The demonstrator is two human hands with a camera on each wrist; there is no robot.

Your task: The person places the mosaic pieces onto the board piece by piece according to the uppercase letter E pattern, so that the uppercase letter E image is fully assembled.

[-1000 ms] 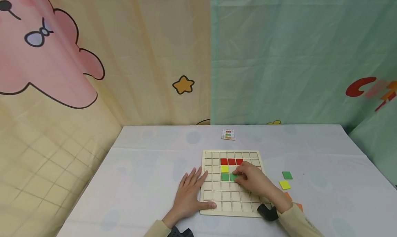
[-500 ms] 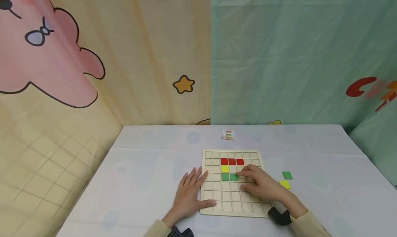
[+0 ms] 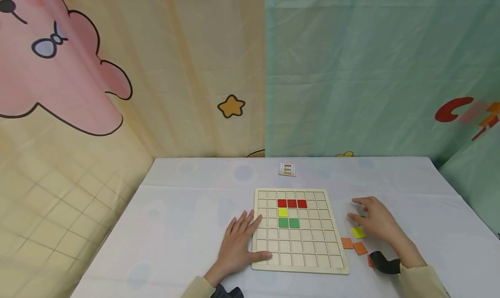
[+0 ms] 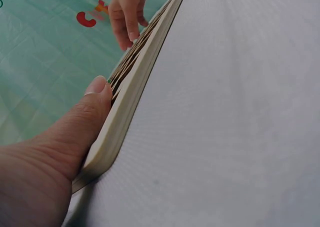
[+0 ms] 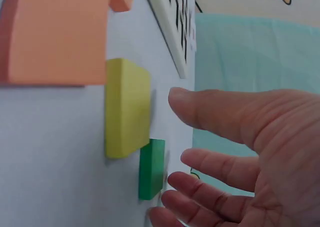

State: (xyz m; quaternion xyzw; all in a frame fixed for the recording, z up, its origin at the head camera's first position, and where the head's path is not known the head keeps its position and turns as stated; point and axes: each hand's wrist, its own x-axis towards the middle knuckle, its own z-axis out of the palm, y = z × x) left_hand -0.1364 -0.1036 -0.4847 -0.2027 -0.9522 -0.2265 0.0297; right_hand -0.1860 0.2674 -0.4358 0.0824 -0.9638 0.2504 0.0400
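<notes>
My left hand (image 3: 239, 248) rests with straight fingers on the left edge of a pale wooden grid board (image 3: 273, 260), its thumb (image 4: 92, 104) lying over the near corner. On the board sit three red tiles (image 3: 291, 203) in a row, a yellow tile (image 3: 283, 212) below and two green tiles (image 3: 283, 222) side by side. To the right of the board my right hand (image 3: 376, 220) hovers with thumb and fingers apart, holding nothing. A loose green tile (image 5: 151, 169), mostly hidden by that hand in the head view, lies near its fingertips, beside a loose yellow tile (image 5: 127, 108).
Two orange tiles (image 3: 347, 243) lie by the board's right edge, with a reddish tile (image 3: 370, 261) partly under the right wrist's black strap mount (image 3: 384, 263). A small printed pattern card (image 3: 287, 169) lies behind the board. Printed curtains stand behind the white-covered table (image 3: 175, 228).
My right hand has released the second green tile in its board cell and moved right, off the board, to above the loose tiles. The left hand stays where it was.
</notes>
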